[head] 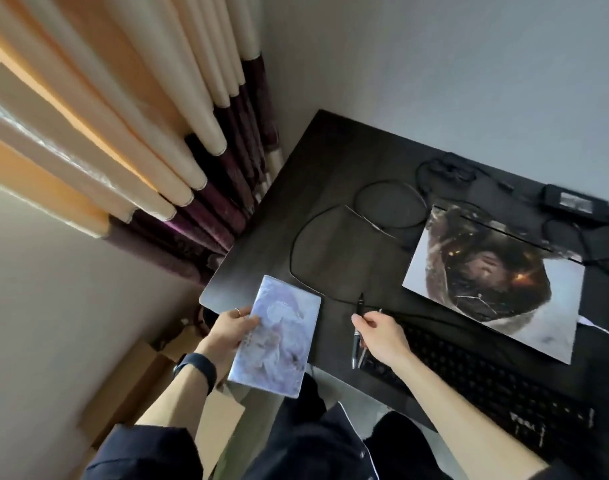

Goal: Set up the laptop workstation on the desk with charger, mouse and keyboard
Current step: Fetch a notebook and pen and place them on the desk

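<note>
Now at the desk: you lean over a dark desk (330,161) set in a corner of the room, both hands busy at its near edge.
Left hand: your left hand (232,329) grips a pale mauve notebook (279,337) by its left edge, thumb on the cover, with a ring (237,310) on one finger and a dark band (195,370) on the wrist.
Notebook: it hangs over the desk's near left corner; you cannot tell whether it touches the top.
Right hand: your right hand (382,332) pinches a black pen (359,306) between thumb and fingers, one end pointing away from you. A second slim, silvery thing sits beside it under the palm, too blurred to name.
Laptop: the laptop (493,282) lies shut and flat on the right half of the desk, picture-covered lid up, just beyond the keyboard.
Keyboard: the black keyboard (486,386) runs along the near edge at right, its left end under your right wrist.
Charger: the black charger (573,200) sits at the far right, behind the laptop, with dark leads tangled beside it.
Cable: a thin dark cable (296,244) loops across the middle of the desk, passing just beside the pen.
Surroundings: a cream and plum curtain (123,133) hangs at left; cardboard boxes (140,375) stand on the floor below your left arm.
</note>
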